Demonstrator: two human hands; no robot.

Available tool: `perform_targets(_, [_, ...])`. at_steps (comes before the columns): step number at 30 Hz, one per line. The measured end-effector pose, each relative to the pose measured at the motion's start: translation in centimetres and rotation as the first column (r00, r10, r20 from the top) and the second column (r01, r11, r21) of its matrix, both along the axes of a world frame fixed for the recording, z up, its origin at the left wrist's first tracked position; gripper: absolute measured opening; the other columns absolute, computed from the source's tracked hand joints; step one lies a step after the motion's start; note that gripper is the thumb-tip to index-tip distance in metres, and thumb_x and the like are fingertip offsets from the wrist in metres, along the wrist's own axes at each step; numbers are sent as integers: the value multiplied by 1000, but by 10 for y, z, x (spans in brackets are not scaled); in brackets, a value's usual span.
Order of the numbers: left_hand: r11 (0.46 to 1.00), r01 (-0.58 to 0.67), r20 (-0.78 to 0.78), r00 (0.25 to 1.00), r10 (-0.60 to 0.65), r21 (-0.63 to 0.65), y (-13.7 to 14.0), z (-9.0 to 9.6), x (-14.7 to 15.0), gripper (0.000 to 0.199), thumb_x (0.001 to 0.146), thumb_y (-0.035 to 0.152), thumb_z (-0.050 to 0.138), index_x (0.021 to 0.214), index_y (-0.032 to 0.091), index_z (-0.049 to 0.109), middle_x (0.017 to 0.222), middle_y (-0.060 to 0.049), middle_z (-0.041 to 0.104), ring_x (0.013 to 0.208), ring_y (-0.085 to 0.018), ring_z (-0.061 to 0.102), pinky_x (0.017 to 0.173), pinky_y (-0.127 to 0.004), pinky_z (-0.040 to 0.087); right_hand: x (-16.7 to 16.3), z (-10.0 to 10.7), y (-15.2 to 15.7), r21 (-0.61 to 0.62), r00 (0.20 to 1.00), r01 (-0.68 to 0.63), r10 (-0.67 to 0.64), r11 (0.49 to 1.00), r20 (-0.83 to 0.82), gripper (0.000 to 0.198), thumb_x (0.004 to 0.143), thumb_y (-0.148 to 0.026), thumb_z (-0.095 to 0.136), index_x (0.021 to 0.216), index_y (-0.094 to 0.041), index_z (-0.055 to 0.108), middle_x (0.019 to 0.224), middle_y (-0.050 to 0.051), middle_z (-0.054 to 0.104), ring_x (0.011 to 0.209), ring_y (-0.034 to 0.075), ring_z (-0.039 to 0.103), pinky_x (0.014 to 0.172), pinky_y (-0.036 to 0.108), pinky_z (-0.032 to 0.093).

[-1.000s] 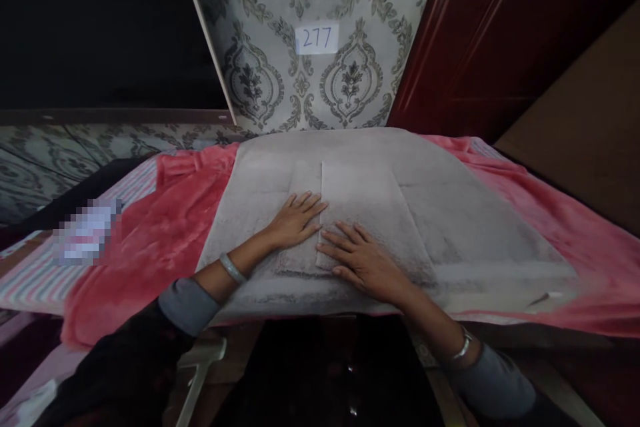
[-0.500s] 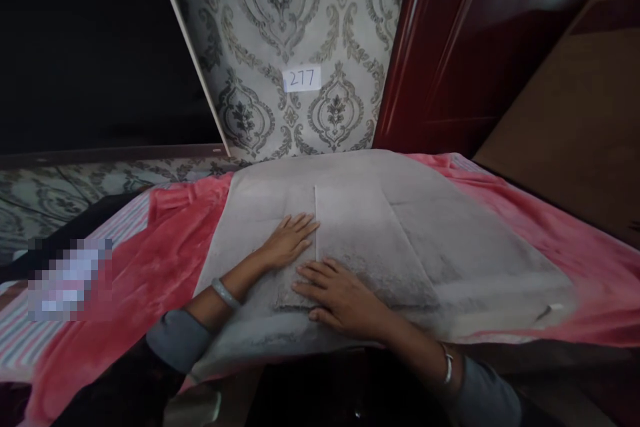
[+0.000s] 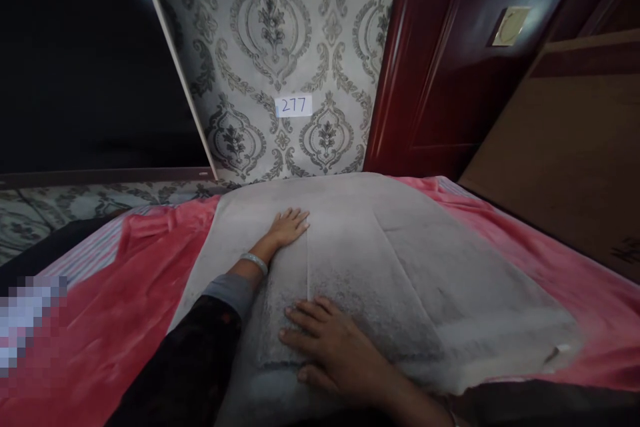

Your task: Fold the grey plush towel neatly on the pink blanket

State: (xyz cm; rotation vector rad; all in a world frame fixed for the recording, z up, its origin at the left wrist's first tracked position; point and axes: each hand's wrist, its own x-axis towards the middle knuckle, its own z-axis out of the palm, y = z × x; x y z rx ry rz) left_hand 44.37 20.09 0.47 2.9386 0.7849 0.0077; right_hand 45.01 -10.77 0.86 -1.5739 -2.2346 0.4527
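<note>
A grey, soft-napped cloth (image 3: 350, 207) lies spread out, with a folded section (image 3: 360, 267) at its middle and a seam-like line running up it. My left hand (image 3: 289, 227) rests flat on the cloth near the top of that line, fingers spread. Closer to me, my right hand (image 3: 333, 347) lies palm down on the darker, rubbed lower part of the folded section, its fingers apart. Neither hand grips anything. A small white tag (image 3: 563, 349) shows at the cloth's lower right corner.
Under the cloth is a red plush blanket (image 3: 165, 267) with striped edges. Behind stand a patterned wall with a paper label (image 3: 293, 105) reading 277, a dark screen (image 3: 95, 67) at left, a dark red door (image 3: 450, 80), and a brown cardboard panel (image 3: 565, 127) at right.
My left hand has slid forward along the cloth, away from me. The right hand stays on the near part of the folded section. The view has tilted up slightly.
</note>
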Motion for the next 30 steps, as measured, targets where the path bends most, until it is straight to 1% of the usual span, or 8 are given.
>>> perform_targets(5, [999,-46,36,998,46,9,6,-1,5,58,101,54,25,152,30,38,162,-5,33,150,-28,26,119,-52,24,0,1,0,13,999,20,-20,1000,27,59,98,-56,49,152,-35,40,160,2,36,149,23,27,123,48,16])
perform_targets(11, [989,-115,157,983,99,97,-12,12,-10,60,102,43,24,156,18,29,166,-14,15,154,-33,11,119,-63,12,-3,-2,-1,74,999,47,-46,996,-19,54,100,-56,46,150,-34,44,158,2,40,147,20,29,123,45,13])
perform_targets(13, [992,-47,152,988,30,114,-26,18,-15,59,101,45,29,155,22,33,166,-10,20,154,-30,13,121,-60,11,-3,-3,-1,91,999,46,-44,995,-26,54,100,-56,46,149,-34,45,158,2,41,147,20,29,123,44,13])
perform_targets(16, [976,193,119,972,-204,105,-52,16,-22,59,99,51,36,153,29,36,165,-5,24,154,-26,16,123,-53,13,-4,-4,-1,111,999,41,-40,993,-8,54,100,-55,46,149,-33,45,157,3,41,147,20,30,123,44,14])
perform_targets(19, [944,328,90,939,-331,42,-75,7,-24,62,99,53,35,155,27,31,165,-8,22,153,-26,16,123,-54,15,-4,-4,-1,124,998,46,-51,991,32,54,100,-55,46,149,-33,45,158,2,41,147,20,30,123,44,15])
perform_targets(22, [966,259,80,962,-260,19,-86,4,-22,61,101,49,33,156,25,29,166,-10,20,153,-24,16,122,-53,17,-6,-2,-1,140,996,45,-54,989,66,53,100,-54,47,148,-32,47,157,3,42,147,20,30,122,44,17])
perform_targets(26, [985,170,56,984,-171,33,-94,12,-20,58,102,46,33,156,24,30,165,-12,21,153,-26,16,122,-55,17,-13,-1,-7,153,995,68,-78,986,60,54,98,-50,53,148,-30,46,158,4,41,148,21,28,123,46,17])
perform_targets(30, [980,194,22,981,-195,38,-109,16,-43,59,102,44,34,156,21,30,165,-13,22,154,-27,13,122,-56,17,-3,-8,-32,238,995,103,-100,966,-27,49,99,-40,53,146,-26,50,154,7,46,146,20,34,122,41,23])
